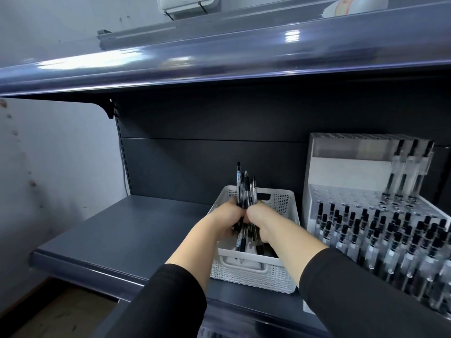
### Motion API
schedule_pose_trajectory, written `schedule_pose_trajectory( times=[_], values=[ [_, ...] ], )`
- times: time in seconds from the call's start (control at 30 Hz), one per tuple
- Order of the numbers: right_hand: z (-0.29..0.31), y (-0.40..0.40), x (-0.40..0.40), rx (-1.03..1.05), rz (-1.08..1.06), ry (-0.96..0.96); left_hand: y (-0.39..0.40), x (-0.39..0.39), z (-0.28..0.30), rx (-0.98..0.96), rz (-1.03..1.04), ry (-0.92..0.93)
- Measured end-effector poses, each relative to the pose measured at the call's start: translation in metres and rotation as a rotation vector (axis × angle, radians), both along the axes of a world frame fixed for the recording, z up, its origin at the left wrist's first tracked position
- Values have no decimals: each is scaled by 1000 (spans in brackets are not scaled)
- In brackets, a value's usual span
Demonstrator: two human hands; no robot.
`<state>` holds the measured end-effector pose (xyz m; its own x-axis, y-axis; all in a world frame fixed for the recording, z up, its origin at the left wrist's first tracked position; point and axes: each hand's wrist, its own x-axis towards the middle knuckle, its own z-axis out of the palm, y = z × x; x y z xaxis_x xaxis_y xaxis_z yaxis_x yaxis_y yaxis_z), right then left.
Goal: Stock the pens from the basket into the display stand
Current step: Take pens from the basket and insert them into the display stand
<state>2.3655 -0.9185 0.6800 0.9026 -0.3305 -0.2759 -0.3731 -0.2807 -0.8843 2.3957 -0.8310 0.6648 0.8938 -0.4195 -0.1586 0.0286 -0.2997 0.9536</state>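
Now both hands hold a bunch of pens over the basket

Both hands are in the white basket [253, 272], side by side and almost touching. The left hand [225, 219] and the right hand [264, 222] are curled round one bunch of pens [245, 189]. The pens stand nearly upright. Their long way runs up and down, with the clicker ends poking up above the fingers and the other ends hanging down inside the basket. A few more pens seem to lie low in the basket, but that part is dark and hard to read.

The stand [317, 172] is just to the right of the basket, on the same shelf [117, 230]. So the pens must go right, and the right hand is the nearer one. The front rows of the stand are full of pens with black caps. The free holes are farther back and higher up, near three tall pens standing at the back right. I think the bunch must first be lifted over the basket's right wall, then carried up and back to reach those holes.

Left of the basket the shelf is bare. Above the basket there is a lot of room before the upper shelf [219, 59], so a lift should not bump it
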Motion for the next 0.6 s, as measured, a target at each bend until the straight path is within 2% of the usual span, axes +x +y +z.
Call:
schedule_pose_trajectory(
  times=[0.1,0.33,0.43,0.6],
  values=[
    [0,0,-2,59,72,-53,4,0,-1,-102,-43,-38],
    [-2,2,-14,224,61,-297,15,-3,5,-251,-116,-117],
    [-6,2,-14,169,98,-359,18,-2,4,-294,-109,-120],
    [-17,-2,-12,29,143,-257,27,-2,-5,-201,-155,-83]
  ],
)
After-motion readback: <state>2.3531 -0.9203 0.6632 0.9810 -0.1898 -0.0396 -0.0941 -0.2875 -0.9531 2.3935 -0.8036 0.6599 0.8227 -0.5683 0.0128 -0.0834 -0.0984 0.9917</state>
